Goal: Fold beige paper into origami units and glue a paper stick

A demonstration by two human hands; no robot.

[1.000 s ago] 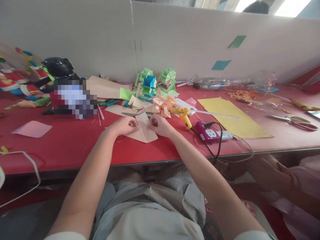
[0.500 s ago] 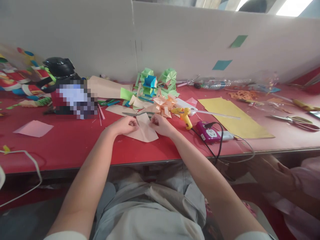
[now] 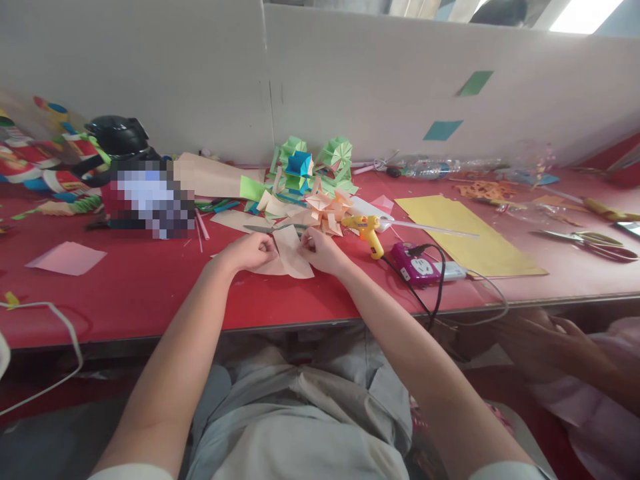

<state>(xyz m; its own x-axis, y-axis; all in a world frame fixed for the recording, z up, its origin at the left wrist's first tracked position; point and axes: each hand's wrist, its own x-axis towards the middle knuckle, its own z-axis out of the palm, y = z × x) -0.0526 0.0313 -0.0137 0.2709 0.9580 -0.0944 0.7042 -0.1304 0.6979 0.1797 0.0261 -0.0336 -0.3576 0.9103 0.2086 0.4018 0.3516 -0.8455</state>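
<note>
Between my hands is a piece of pale tan paper (image 3: pixel 294 252), partly upright, its lower edge over the red table. My left hand (image 3: pixel 256 251) has its fingers curled and pressed together at the paper's left side. Thumb and fingertips of my right hand (image 3: pixel 320 250) pinch the paper's right edge. Just behind the hands lies a dark, thin blade-like tool (image 3: pixel 259 229). Folded peach paper pieces (image 3: pixel 327 207) are heaped beyond my right hand, with a yellow glue gun (image 3: pixel 369 233) to their right.
Purple power socket (image 3: pixel 419 265) with cables sits near the table's front edge (image 3: pixel 295 323). Yellow paper (image 3: pixel 463 233) and scissors (image 3: pixel 590 241) lie right, pink paper (image 3: pixel 67 258) left. Green folded paper shapes (image 3: pixel 337 155) stand behind. Another person's hands (image 3: pixel 545 340) are at lower right.
The tan paper between my hands has shifted slightly, its lower edge now higher and more creased. My hands have hardly moved. The other person's hands at lower right have moved a little.
</note>
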